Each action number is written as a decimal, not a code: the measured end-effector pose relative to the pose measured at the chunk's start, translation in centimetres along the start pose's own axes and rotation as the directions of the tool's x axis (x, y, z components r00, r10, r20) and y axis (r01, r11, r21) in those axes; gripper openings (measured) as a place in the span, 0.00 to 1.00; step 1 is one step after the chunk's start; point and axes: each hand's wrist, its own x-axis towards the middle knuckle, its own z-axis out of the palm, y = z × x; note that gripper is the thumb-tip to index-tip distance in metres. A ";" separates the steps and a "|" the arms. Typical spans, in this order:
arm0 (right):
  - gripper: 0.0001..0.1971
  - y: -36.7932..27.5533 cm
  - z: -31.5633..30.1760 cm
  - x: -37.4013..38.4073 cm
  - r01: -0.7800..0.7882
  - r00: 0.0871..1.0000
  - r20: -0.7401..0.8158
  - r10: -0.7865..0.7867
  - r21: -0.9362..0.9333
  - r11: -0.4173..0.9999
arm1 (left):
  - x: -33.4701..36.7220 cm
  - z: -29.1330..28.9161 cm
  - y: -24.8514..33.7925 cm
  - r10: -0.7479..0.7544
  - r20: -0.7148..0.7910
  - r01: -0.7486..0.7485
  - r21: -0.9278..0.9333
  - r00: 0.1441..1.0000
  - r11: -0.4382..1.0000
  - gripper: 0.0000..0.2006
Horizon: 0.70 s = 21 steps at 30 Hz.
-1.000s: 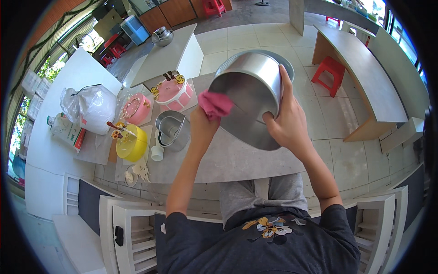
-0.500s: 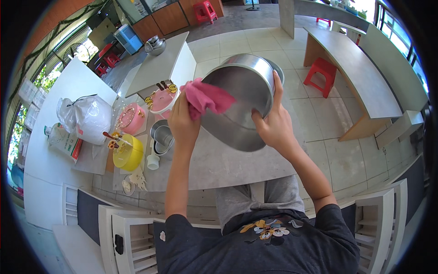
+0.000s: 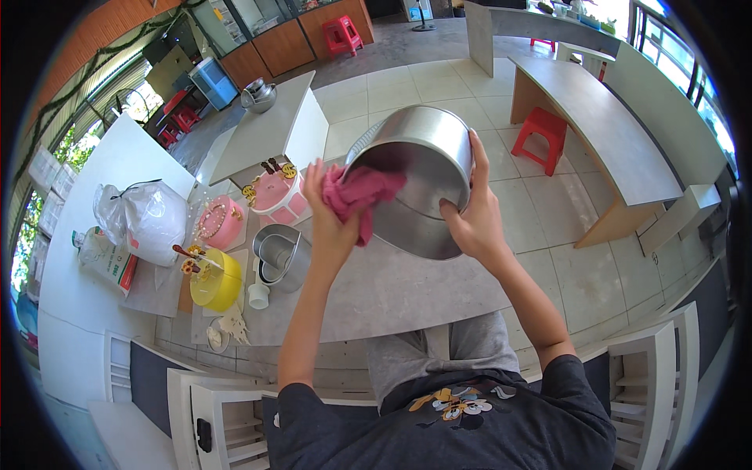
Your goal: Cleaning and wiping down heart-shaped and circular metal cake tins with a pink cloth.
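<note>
Your right hand [image 3: 475,223] pinches a round metal cake tin [image 3: 424,180] by its wall, thumb inside, above the right end of the grey table [image 3: 384,301], apparently tilted to open its mouth to the pink cloth [image 3: 362,192] bunched in your left hand [image 3: 333,235].

We see bare silvery metal on the big round pan [image 3: 415,188]: smooth, softly shiny outer wall, duller inside. Pink cloth [image 3: 362,196]: soft, crumpled, matt fabric. Smaller tins [image 3: 291,265]: metal again, satin sheen. We read the white cup [image 3: 258,296] as smooth plastic, the tied bag [image 3: 157,223] as thin, glossy, wrinkled clear plastic. Tabletop [image 3: 376,294]: matt, mottled grey. Yellow cake [image 3: 218,283]: smooth coating. Red stool [image 3: 542,133]: plastic, slight shine. Floor tiles [image 3: 540,227]: smooth, glossy. Cabinet panels [image 3: 290,43] look wooden; T-shirt [image 3: 486,439] and trousers [image 3: 399,356], matt cloth.
</note>
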 end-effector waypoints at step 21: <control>0.46 -2.4 0.3 -1.2 -0.197 0.887 0.396 0.238 -0.142 0.970 | -0.1 -2.8 3.1 -0.190 0.096 0.164 0.224 0.977 0.961 0.22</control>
